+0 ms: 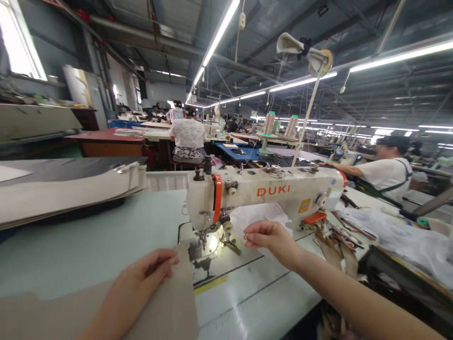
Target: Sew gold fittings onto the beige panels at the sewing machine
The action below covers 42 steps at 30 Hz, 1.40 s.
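My left hand [146,278] is over a beige-grey sheet of material [173,302], its fingers curled and the thumb drawn in toward them. Whatever lies between these fingertips, if anything, is too small to make out. The sheet's upper corner reaches the bed of a white sewing machine [244,189], left of the needle area [204,243], which a small lamp lights. To the right of the needle, my right hand [267,238] is raised with thumb and fingers pinched together. Something tiny may be in that pinch. Behind it, a white paper-like sheet [260,217] leans against the machine.
Stacked pale panels [71,191] lie at the left of the pale green table [148,222]. Scissors and strips [339,241] and clear plastic [406,241] are at the right. Thread cones [269,123] stand behind the machine. A co-worker [384,170] sits to the right, another person [188,134] ahead.
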Each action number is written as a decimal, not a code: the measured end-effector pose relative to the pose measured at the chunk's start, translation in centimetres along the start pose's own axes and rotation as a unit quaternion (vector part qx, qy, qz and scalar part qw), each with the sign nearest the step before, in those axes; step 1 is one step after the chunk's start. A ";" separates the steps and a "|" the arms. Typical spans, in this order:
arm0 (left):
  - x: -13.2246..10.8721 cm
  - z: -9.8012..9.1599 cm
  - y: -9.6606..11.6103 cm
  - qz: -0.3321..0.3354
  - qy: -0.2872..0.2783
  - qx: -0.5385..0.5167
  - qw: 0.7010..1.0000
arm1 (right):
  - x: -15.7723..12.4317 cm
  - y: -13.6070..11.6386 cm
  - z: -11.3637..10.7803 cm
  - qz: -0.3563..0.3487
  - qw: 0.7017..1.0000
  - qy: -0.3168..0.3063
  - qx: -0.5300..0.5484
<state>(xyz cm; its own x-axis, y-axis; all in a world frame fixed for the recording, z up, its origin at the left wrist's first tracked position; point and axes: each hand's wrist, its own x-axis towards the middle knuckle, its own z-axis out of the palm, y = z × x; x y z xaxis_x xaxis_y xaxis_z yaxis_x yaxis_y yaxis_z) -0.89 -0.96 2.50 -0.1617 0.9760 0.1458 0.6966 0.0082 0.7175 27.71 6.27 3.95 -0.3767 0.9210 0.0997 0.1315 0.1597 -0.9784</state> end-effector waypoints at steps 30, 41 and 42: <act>-2.0 2.2 0.5 0.017 -0.036 -0.110 0.993 | 1.2 2.9 12.2 0.045 0.990 -0.081 0.103; -2.2 2.4 0.7 -0.023 -0.036 -0.157 0.987 | 0.5 1.9 13.1 -0.084 0.996 -0.020 -0.001; -2.2 2.3 0.7 -0.022 -0.035 -0.156 0.987 | 0.4 2.0 13.2 -0.092 0.996 -0.018 -0.009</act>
<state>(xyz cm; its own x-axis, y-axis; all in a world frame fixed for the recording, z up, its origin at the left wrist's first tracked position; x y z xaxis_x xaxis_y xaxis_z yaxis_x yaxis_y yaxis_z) 1.59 -2.64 1.06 -0.1306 0.9889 0.0712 0.4391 -0.0067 0.8984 15.74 2.31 -0.35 -0.4289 0.8623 0.2692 0.0730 0.3302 -0.9411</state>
